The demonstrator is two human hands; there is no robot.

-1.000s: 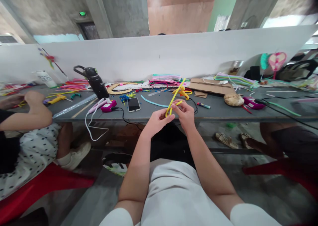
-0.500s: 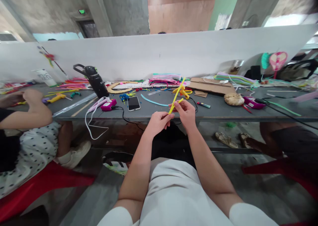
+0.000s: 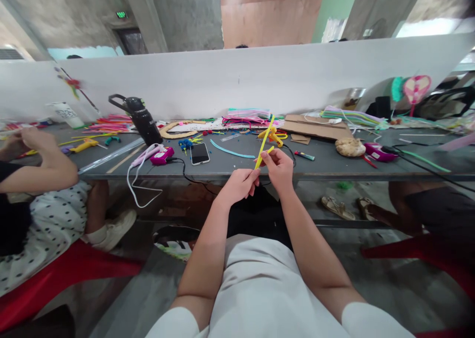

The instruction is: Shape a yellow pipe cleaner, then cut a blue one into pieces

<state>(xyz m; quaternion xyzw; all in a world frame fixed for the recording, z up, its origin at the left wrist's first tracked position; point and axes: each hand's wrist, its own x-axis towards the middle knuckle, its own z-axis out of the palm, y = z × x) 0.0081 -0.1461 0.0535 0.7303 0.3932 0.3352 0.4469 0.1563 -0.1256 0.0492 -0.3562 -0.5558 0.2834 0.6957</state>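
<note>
Both my hands meet in front of the grey table's near edge (image 3: 222,175). My left hand (image 3: 239,184) pinches the lower end of a yellow pipe cleaner (image 3: 262,147). My right hand (image 3: 279,169) grips the same pipe cleaner a little higher, where it is folded back on itself. The long end sticks up and away over the table. A yellow twisted pipe-cleaner shape (image 3: 274,136) lies on the table just beyond my right hand.
On the table: a black phone (image 3: 199,153), a pink glue gun (image 3: 162,156) with a cable, a black bottle (image 3: 140,119), a light blue pipe cleaner (image 3: 228,151), cardboard (image 3: 315,126), heaps of coloured pipe cleaners. A person in a dotted garment (image 3: 40,219) works at the left.
The loop at the pipe cleaner's lower end has closed up between my fingers. My hands have shifted slightly right. The person's hands at the left have moved further left.
</note>
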